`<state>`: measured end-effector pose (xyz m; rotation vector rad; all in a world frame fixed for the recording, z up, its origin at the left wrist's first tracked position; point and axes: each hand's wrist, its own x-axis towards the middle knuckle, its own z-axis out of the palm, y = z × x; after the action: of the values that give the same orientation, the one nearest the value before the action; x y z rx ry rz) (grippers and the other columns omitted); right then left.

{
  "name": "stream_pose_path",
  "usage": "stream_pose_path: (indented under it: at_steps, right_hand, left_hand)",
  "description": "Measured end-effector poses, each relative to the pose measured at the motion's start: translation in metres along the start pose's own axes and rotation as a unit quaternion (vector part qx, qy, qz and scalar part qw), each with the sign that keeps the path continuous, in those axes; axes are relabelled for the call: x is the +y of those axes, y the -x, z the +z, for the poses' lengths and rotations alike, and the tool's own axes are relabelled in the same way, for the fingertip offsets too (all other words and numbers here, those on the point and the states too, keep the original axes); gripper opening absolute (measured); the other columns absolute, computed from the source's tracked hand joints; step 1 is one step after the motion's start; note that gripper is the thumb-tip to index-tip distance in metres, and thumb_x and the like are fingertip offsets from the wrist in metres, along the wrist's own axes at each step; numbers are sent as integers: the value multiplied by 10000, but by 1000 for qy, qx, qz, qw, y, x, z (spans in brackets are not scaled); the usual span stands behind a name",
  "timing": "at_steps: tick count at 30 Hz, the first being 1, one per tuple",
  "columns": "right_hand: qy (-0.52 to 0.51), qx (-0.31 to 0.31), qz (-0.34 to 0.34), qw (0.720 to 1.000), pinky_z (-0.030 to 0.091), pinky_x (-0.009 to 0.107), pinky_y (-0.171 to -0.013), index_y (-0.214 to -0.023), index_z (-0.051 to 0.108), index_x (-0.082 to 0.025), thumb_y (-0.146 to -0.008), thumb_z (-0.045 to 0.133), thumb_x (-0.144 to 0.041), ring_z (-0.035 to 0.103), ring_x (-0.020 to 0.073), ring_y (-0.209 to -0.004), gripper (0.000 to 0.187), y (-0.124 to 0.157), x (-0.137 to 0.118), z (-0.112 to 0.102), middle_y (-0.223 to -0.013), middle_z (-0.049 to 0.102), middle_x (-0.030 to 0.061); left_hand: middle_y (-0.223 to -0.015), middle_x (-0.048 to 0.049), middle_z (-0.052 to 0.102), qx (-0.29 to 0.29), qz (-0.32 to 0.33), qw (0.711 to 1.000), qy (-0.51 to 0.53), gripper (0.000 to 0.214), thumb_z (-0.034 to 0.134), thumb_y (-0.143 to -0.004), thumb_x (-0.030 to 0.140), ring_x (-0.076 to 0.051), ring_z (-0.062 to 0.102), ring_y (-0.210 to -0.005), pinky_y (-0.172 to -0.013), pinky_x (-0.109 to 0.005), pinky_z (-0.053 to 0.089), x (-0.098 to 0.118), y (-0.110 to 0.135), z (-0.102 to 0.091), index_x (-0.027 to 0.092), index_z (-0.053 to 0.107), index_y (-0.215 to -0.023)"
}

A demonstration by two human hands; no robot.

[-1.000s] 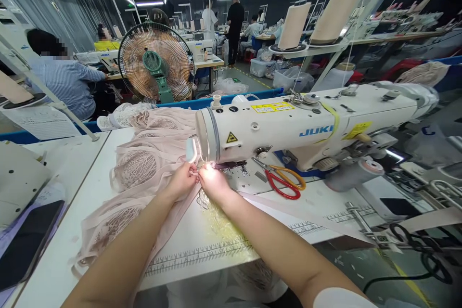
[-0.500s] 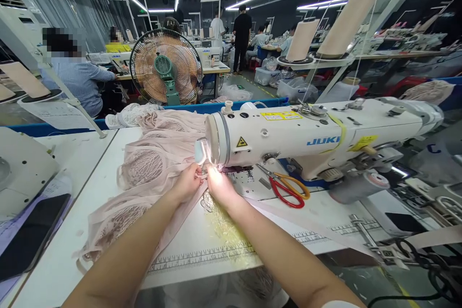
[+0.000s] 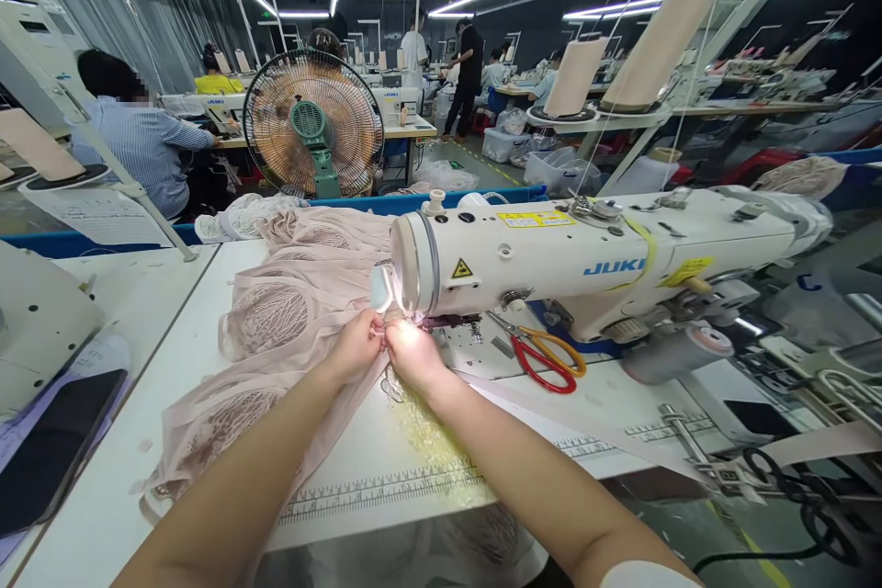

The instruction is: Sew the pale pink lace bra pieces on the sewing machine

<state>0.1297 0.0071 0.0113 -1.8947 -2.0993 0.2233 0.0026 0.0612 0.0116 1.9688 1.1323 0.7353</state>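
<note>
My left hand (image 3: 356,346) is closed in a pinch on the edge of a pale pink lace bra (image 3: 348,418), just left of the needle area. Close against it, my right hand (image 3: 414,356) is also closed on the fabric, under the lit head of the white sewing machine (image 3: 524,257). The fingertips almost meet, and the small part between them is mostly hidden. More pink bras with lace cups (image 3: 272,322) lie joined in a heap along the left. Below my right hand is a bundle of small clear and yellowish pieces (image 3: 431,427).
Scissors (image 3: 544,360) with red and orange handles lie right of the needle area. A printed ruler (image 3: 372,491) runs along the table's front edge. A phone (image 3: 59,450) lies at left. Behind the table stand a fan (image 3: 313,124) and thread cones (image 3: 575,78); other people work farther back.
My right fingers have shifted slightly left and closed nearer my left fingertips, covering the small shiny piece seen between them before. The view has moved a little.
</note>
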Motion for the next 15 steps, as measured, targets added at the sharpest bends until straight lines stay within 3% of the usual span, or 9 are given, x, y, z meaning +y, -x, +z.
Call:
stream_pose_path:
  at_steps: [4,8,15]
  right_hand:
    - [-34,47,18,998,484,278,-750,-998,638,-159,-916,421,-197,631,204,-838,235,1,0,2,-1005,645,116]
    - [-93,99,-15,991,483,287,-846,-1013,627,-168,-916,364,-140,612,202,-962,281,1,-1,7,-1027,652,104]
    - [-160,156,-59,973,523,327,-853,-1044,587,-149,-954,212,-92,638,173,-947,390,2,-7,12,-1041,657,139]
  left_hand:
    - [-731,7,601,6,12,1000,-22,199,521,-659,36,-183,582,-709,-691,-292,456,4,1,-2,208,504,-758]
    - [-728,-5,589,11,20,999,-48,182,515,-684,36,-202,572,-746,-737,-311,439,6,2,-3,212,484,-718]
    - [-712,-8,592,2,26,998,-63,174,552,-654,52,-198,567,-698,-664,-291,433,5,0,-4,208,484,-691]
